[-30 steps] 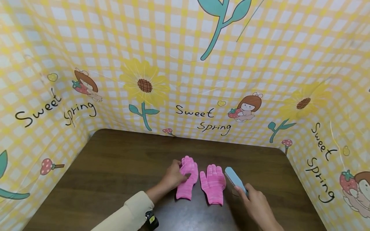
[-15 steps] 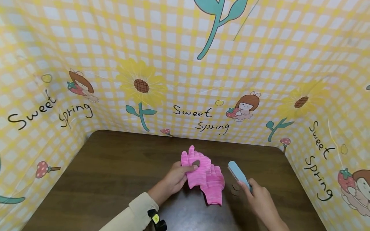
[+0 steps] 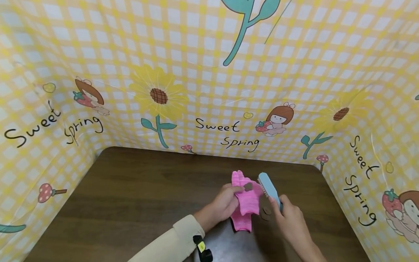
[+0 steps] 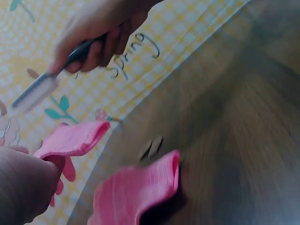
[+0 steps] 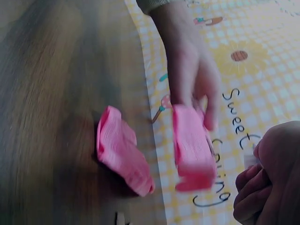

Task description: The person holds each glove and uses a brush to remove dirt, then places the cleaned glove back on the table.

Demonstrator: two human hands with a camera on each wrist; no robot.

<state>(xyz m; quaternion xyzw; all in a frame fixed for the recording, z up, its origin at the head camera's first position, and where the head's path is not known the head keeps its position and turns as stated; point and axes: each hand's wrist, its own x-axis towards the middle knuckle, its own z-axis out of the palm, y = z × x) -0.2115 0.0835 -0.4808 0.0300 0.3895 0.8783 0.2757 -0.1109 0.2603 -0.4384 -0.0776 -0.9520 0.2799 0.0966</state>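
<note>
My left hand (image 3: 224,203) pinches a pink knit glove (image 3: 248,203) with its thumb on top, holding it raised above the table. A dark brown patch (image 3: 248,186) shows on this glove beside the thumb. Beneath it a second pink glove (image 3: 241,222) lies on the table, partly covered in the head view but plain in the right wrist view (image 5: 123,152). My right hand (image 3: 292,218) grips the handle of a light blue brush (image 3: 269,185). The brush's bristles face left, close to the raised glove; whether they touch cannot be told.
Small flat brown pieces (image 4: 156,145) lie on the dark wooden table (image 3: 147,203), just right of the gloves. A yellow checked cloth (image 3: 209,91) with printed flowers hangs around the table's back and sides.
My left hand has picked up the left glove from the table and carried it right, over the other glove. The brush in my right hand has risen slightly, its head now close to the glove.
</note>
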